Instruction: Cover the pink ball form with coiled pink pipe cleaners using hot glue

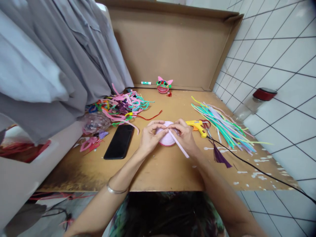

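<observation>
Between my hands, low over the table, is a round pale-lilac piece [166,139] of coiled pipe cleaner with a pink lower edge. My left hand [150,136] grips its left side, thumb on top. My right hand [184,134] is closed at the right side, fingertips pinching a pale-lilac pipe cleaner [182,148] near the disc's middle. That strip's free end slants down to the right, below my right palm. Both thumbs nearly meet over the disc. Fingers cover much of its upper part.
A yellow glue gun [198,126] with a black cord lies right of my hand, by scissors [207,128] and a purple tassel [220,156]. Pipe cleaners [222,125] lie further right. Left are a black phone [118,142] and a tangled pile [128,103]; a pink-eared figure [163,86] stands behind.
</observation>
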`<move>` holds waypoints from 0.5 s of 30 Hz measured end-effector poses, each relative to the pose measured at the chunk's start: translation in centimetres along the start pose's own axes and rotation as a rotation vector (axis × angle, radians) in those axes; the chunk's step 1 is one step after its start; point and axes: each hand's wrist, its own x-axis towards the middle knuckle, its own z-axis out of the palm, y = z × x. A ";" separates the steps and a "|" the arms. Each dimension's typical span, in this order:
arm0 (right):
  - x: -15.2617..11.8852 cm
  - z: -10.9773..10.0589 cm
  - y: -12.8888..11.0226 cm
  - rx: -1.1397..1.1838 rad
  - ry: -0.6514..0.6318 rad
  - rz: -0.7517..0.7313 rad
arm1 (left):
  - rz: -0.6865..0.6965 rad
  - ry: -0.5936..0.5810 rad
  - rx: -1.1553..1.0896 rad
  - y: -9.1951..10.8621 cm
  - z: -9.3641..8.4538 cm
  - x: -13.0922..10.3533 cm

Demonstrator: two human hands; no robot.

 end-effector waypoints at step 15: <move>0.1 -0.7 -0.8 -0.026 -0.082 0.000 | -0.061 -0.009 -0.040 -0.5 -0.1 0.2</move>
